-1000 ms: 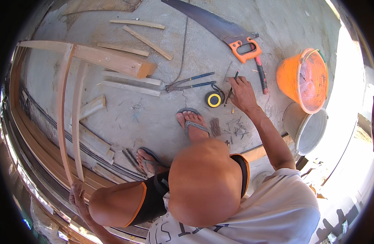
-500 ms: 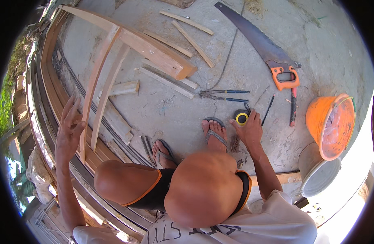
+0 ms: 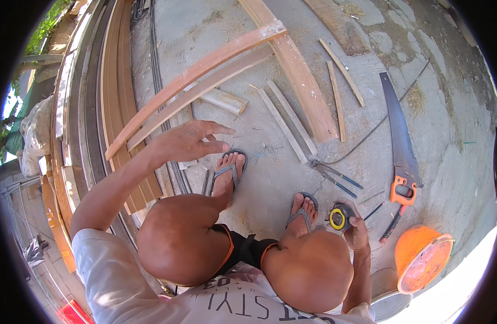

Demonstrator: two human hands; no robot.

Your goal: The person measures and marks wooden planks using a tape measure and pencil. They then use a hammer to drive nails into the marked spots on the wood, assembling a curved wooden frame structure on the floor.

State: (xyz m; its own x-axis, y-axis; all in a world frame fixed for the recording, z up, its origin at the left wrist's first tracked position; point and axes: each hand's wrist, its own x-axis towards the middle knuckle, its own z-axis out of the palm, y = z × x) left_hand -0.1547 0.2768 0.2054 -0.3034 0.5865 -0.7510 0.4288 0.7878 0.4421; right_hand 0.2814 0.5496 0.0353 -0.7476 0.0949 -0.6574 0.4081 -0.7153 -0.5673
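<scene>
Held round black-and-yellow tape measure, apparently undrawn, in curled right hand, with slim dark pencil untouched near it and left hand loosely spread, empty.

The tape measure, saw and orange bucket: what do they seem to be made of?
Tape measure, in the right hand: probably plastic, given its moulded-looking black-and-yellow case. Saw: dark, dull blade, likely steel; handle probably plastic, evenly orange. Orange bucket: likely plastic, its coloured wall scuffed and smudged.
</scene>
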